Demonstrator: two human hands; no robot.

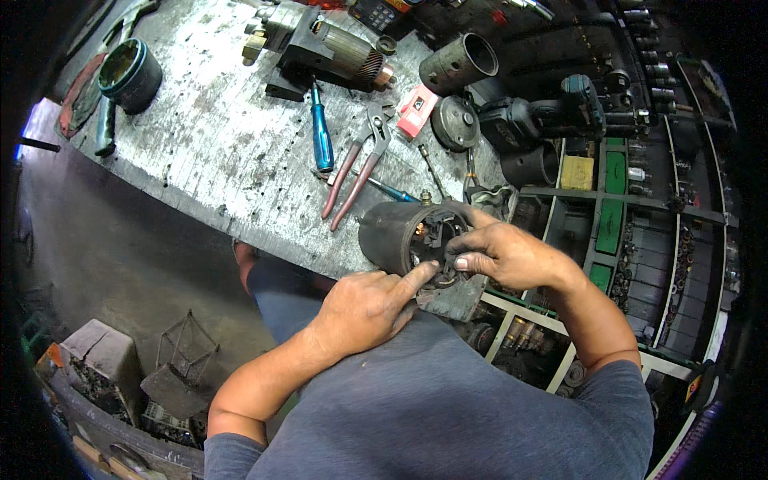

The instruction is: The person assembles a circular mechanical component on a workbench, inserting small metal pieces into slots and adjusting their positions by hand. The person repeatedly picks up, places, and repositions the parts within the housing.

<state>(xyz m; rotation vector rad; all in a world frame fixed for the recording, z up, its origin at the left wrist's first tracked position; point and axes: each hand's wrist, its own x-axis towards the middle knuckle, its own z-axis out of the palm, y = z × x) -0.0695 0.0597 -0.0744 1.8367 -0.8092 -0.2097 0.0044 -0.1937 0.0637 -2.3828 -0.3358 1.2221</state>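
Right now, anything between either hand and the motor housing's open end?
Nothing visible. The left hand and right hand are both at the open end of the black motor housing; the slip-joint pliers lie on the bench beyond it, out of the way.

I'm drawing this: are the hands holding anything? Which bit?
Left hand and right hand are at the open end of the dark cylinder; whether they grip its rim or something inside can't be told.

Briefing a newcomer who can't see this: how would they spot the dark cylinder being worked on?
Start at the near edge of the scuffed workbench. There a dark cylinder lies on its side. Unlike the farther cylinder beyond the pink box, it has the left hand and right hand at its open end.
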